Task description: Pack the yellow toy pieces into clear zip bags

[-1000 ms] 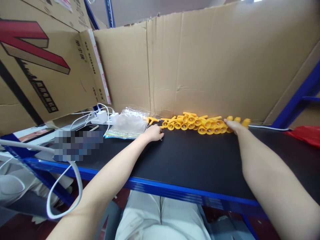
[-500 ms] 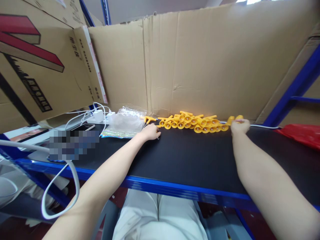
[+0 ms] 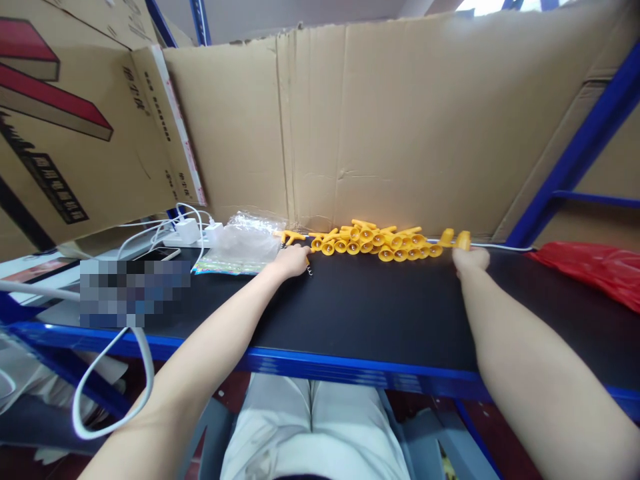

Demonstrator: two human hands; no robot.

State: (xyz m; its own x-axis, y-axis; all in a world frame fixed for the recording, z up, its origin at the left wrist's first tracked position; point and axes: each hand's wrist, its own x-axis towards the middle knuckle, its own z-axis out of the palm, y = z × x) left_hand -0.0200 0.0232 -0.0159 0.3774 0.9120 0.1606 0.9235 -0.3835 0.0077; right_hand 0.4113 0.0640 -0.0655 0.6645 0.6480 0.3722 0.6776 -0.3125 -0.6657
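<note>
My left hand (image 3: pixel 293 261) is closed at the left end of the yellow pieces, on a yellow T-shaped handle whose thin metal spiral (image 3: pixel 309 271) sticks out beside the fingers. Just behind it lies another yellow T-handle (image 3: pixel 295 237). A stacked row of yellow cone-mouthed pieces (image 3: pixel 387 242) stretches between my hands, open mouths facing me. At the row's right end my right hand (image 3: pixel 471 260) is closed on a yellow cone-shaped piece (image 3: pixel 464 240), its fingertips partly hidden. A second yellow cone-shaped piece (image 3: pixel 447 237) stands right beside it.
A clear plastic bag (image 3: pixel 245 243) lies left of my left hand, near white chargers (image 3: pixel 187 231) with cables. A red plastic bag (image 3: pixel 590 270) is at the right. Tall cardboard (image 3: pixel 400 133) backs the black shelf top (image 3: pixel 370 313), which has a blue front edge (image 3: pixel 350 372).
The view has shifted slightly to the right. The yellow piece at my right hand now shows more above the fingers. More of the metal spiral shows below my left hand.
</note>
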